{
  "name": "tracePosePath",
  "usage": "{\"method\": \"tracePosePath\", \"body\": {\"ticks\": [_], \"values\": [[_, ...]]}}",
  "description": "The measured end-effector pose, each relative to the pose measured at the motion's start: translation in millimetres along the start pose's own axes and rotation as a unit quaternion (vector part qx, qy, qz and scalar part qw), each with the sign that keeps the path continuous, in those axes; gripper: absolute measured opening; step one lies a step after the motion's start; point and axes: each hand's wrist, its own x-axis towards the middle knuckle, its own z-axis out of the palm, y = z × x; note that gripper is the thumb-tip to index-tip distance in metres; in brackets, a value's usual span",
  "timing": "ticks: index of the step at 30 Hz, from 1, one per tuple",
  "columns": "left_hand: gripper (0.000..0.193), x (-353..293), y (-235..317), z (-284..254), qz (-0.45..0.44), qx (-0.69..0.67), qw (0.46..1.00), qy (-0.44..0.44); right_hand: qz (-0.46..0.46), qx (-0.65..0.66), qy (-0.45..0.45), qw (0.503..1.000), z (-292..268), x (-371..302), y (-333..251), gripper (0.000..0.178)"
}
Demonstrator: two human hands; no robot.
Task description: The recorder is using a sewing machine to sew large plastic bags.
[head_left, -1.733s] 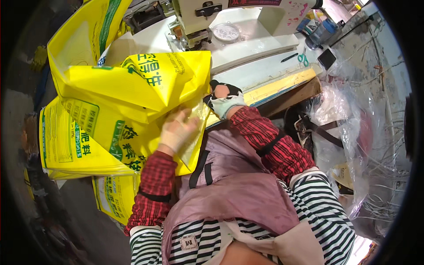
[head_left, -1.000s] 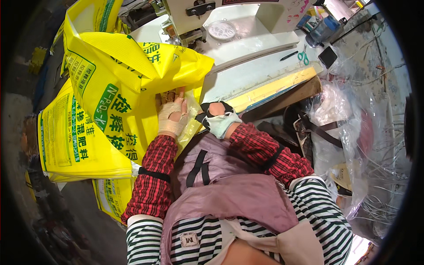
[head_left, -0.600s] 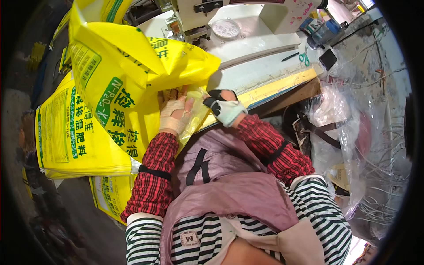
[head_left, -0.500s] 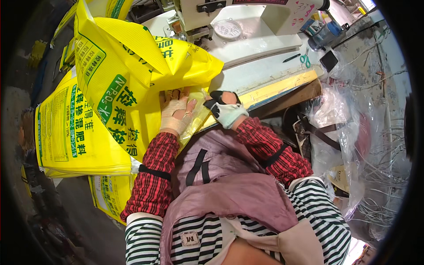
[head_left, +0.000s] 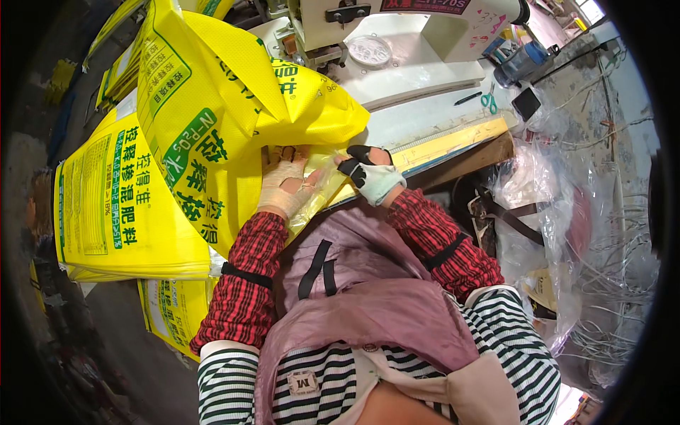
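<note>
A big yellow woven sack point(head_left: 234, 106) with green and black print rises in folds in front of me, its mouth edge hanging over my fingers. My left hand point(head_left: 283, 185), in a pale fingerless glove, is at that mouth. Its fingers curl in under the sack and its thumb rests on a clear plastic liner point(head_left: 320, 191). To the right, my right hand point(head_left: 375, 176), in a white glove with black finger parts, is closed, pinching the liner's edge. The liner stretches between both hands.
A pile of flat yellow sacks point(head_left: 92, 212) lies at left. Ahead stands a white sewing machine point(head_left: 453, 35) with a round clear dish point(head_left: 370, 51). Green scissors point(head_left: 489, 103), a pen point(head_left: 467, 98) and a phone point(head_left: 526, 104) lie right, beyond a yellow-edged board point(head_left: 453, 142).
The upper fold of the sack has shifted a little to the right. My right hand has moved slightly right, still on the liner's edge; my left hand has stayed almost in place.
</note>
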Motion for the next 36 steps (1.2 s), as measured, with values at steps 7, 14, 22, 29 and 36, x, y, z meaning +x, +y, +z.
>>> {"method": "tracePosePath", "body": {"ticks": [7,14,22,29,36], "values": [[0.076,0.7,4.2,-9.2,-0.025,-0.008,0.998,-0.06,-0.019,-0.186,0.051,0.981,1.6,5.2,-11.1,0.033],[0.076,-15.2,5.9,-15.5,-0.017,-0.007,0.997,-0.074,0.022,-0.275,0.005,0.961,0.1,11.9,-13.7,0.029],[0.09,-23.5,-2.3,-18.5,-0.067,-0.081,0.981,-0.163,-0.066,-0.119,0.135,0.981,-8.4,10.9,0.1,0.019],[0.084,-26.0,-0.3,-15.8,-0.03,-0.043,0.996,-0.073,0.015,-0.019,0.118,0.993,-64.2,-7.9,26.1,0.027],[0.084,-32.4,0.7,-14.9,-0.052,-0.058,0.993,-0.087,0.045,-0.241,-0.016,0.969,16.8,17.8,6.1,0.034]]}}
